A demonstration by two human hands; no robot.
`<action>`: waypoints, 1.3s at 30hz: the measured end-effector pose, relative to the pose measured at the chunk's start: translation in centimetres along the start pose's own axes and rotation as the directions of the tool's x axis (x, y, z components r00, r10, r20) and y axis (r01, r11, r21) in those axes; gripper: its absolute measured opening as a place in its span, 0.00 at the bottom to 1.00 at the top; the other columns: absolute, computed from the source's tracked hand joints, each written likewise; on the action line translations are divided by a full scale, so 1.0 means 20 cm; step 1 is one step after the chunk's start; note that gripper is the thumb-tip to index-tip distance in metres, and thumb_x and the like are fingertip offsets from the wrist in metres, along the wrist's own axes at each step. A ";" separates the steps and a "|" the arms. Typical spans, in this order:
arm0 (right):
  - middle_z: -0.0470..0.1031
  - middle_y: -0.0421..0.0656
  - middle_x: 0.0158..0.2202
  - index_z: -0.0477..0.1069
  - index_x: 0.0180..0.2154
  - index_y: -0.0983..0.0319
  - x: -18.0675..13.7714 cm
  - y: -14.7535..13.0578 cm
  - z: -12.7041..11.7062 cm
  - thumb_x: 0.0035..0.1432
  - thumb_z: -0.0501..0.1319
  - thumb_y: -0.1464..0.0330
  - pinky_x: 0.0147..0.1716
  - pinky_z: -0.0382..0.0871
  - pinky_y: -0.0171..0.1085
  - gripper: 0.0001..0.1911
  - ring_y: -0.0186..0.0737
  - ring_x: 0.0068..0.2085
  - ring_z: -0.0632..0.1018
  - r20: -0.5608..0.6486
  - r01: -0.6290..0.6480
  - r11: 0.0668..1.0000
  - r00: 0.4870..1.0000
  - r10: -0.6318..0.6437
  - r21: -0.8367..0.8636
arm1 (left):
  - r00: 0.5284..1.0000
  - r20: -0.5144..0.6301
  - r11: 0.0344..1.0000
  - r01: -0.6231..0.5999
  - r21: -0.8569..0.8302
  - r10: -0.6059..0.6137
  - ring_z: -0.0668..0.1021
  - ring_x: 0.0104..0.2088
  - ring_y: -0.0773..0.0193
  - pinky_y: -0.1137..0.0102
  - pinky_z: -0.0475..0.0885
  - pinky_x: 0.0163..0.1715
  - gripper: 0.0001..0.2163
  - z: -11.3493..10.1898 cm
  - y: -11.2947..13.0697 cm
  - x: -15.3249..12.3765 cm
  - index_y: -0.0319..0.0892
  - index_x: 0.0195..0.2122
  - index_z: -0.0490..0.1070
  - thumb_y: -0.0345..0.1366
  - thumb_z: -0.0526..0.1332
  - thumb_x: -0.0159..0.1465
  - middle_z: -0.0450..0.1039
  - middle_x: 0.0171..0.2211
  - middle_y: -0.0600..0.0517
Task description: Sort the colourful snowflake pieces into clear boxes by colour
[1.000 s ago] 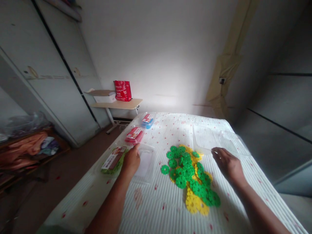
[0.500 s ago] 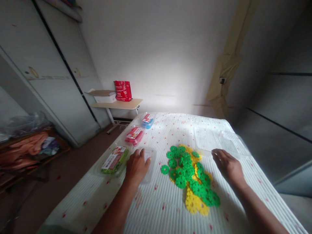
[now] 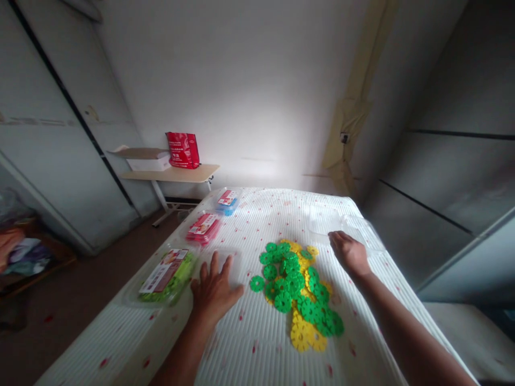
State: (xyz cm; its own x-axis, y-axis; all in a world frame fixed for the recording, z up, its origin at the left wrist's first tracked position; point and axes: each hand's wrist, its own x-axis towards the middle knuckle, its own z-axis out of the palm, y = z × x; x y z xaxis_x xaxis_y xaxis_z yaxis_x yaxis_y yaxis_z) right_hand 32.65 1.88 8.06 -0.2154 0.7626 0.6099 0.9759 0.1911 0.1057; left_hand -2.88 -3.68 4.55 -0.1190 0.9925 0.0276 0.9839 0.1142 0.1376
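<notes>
My left hand [image 3: 214, 287] lies flat with fingers spread on a clear plastic lid [image 3: 235, 258] on the white spotted bed cover [image 3: 257, 343]. A heap of green and yellow toothed plastic discs [image 3: 295, 287] lies just right of that hand. My right hand [image 3: 349, 252] rests palm down beyond the heap, its fingers curled at the near edge of an open clear plastic box [image 3: 330, 221]. Whether it grips the box edge is hidden.
Three closed clear boxes line the bed's left edge: green pieces [image 3: 167, 271], red pieces [image 3: 202, 227], blue pieces [image 3: 226, 201]. A small table [image 3: 171, 174] with a red bag [image 3: 183, 150] stands by the far wall. Wardrobe doors stand left, grey panels right.
My left hand has gone from gripping the clear lid's edge to lying flat on it, nearer to me. The camera has turned slightly right. My right hand has hardly moved.
</notes>
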 end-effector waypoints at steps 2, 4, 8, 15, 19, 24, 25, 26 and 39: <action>0.74 0.45 0.26 0.73 0.35 0.64 0.00 0.01 0.02 0.58 0.49 0.71 0.19 0.48 0.32 0.14 0.34 0.23 0.70 0.054 -0.021 0.999 0.998 0.022 -0.028 | 1.000 -0.017 1.000 -0.012 0.011 0.012 0.53 0.60 0.39 0.46 0.58 0.48 0.32 -0.01 -0.01 0.00 0.49 0.60 0.55 0.47 0.56 0.53 0.40 0.65 0.43; 0.74 0.46 0.27 0.73 0.38 0.64 -0.01 0.01 0.03 0.57 0.49 0.70 0.19 0.47 0.32 0.14 0.34 0.23 0.70 0.097 -0.045 0.997 0.994 0.051 -0.061 | 0.999 -0.029 1.000 -0.018 0.025 0.019 0.55 0.60 0.40 0.48 0.60 0.48 0.32 -0.02 -0.01 0.00 0.47 0.59 0.56 0.47 0.56 0.53 0.42 0.65 0.42; 0.75 0.46 0.27 0.72 0.41 0.64 -0.03 0.03 0.05 0.56 0.50 0.70 0.19 0.47 0.32 0.15 0.33 0.22 0.70 0.135 -0.071 0.993 0.987 0.083 -0.095 | 0.999 -0.036 0.999 -0.013 0.044 0.015 0.56 0.59 0.41 0.50 0.60 0.48 0.32 -0.02 -0.02 0.01 0.46 0.59 0.57 0.48 0.56 0.53 0.44 0.64 0.42; 0.76 0.47 0.32 0.70 0.46 0.62 -0.08 0.04 0.09 0.55 0.51 0.72 0.18 0.51 0.32 0.18 0.36 0.23 0.74 0.132 -0.106 0.983 0.983 0.126 -0.150 | 1.000 -0.023 0.999 0.007 0.047 -0.006 0.55 0.60 0.42 0.49 0.58 0.50 0.32 -0.01 -0.02 0.01 0.47 0.59 0.56 0.47 0.56 0.53 0.43 0.65 0.43; 0.76 0.48 0.40 0.70 0.47 0.63 -0.11 0.04 0.11 0.56 0.50 0.75 0.17 0.56 0.31 0.18 0.36 0.24 0.75 0.081 -0.122 0.978 0.987 0.137 -0.167 | 1.000 -0.008 0.999 0.010 0.047 -0.010 0.53 0.61 0.43 0.47 0.56 0.51 0.32 -0.02 -0.01 0.00 0.48 0.60 0.56 0.48 0.56 0.53 0.42 0.65 0.43; 0.74 0.48 0.46 0.70 0.46 0.64 -0.13 0.02 0.11 0.57 0.51 0.73 0.15 0.60 0.31 0.16 0.34 0.22 0.75 -0.012 -0.145 0.981 0.989 0.145 -0.126 | 1.000 -0.012 1.000 -0.001 0.026 0.002 0.51 0.62 0.43 0.45 0.50 0.55 0.33 -0.01 0.00 -0.02 0.47 0.60 0.56 0.49 0.58 0.52 0.41 0.66 0.42; 0.74 0.47 0.46 0.70 0.46 0.64 -0.13 0.01 0.10 0.57 0.51 0.73 0.15 0.61 0.31 0.16 0.35 0.23 0.76 -0.034 -0.131 0.986 0.991 0.129 -0.100 | 1.000 -0.026 1.000 -0.009 0.021 0.009 0.50 0.63 0.43 0.45 0.48 0.56 0.33 -0.01 0.00 -0.02 0.47 0.60 0.56 0.48 0.59 0.52 0.41 0.66 0.43; 0.74 0.47 0.46 0.70 0.46 0.64 -0.13 -0.01 0.08 0.58 0.51 0.72 0.16 0.63 0.31 0.16 0.36 0.25 0.77 -0.058 -0.103 0.993 0.993 0.100 -0.059 | 0.999 -0.048 1.000 -0.025 0.016 0.026 0.49 0.63 0.44 0.46 0.46 0.57 0.34 -0.01 0.00 -0.03 0.47 0.60 0.56 0.48 0.59 0.52 0.41 0.66 0.43; 0.72 0.51 0.49 0.69 0.48 0.61 -0.10 -0.30 0.19 0.62 0.49 0.60 0.48 0.67 0.47 0.19 0.47 0.50 0.71 0.157 -0.008 0.915 0.986 -0.061 0.404 | 0.890 -0.127 0.827 -0.454 -0.331 0.438 0.64 0.57 0.59 0.65 0.58 0.58 0.21 -0.09 0.36 0.13 0.47 0.55 0.64 0.41 0.54 0.60 0.64 0.56 0.49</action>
State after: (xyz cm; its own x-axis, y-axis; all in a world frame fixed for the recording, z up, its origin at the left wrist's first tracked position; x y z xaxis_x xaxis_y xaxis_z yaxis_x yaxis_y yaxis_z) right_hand 27.08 1.56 3.17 -0.2773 0.8373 0.4712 0.8798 0.4184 -0.2256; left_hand 3.66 -0.31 7.47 0.3076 0.9278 0.2110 0.8236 -0.3706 0.4293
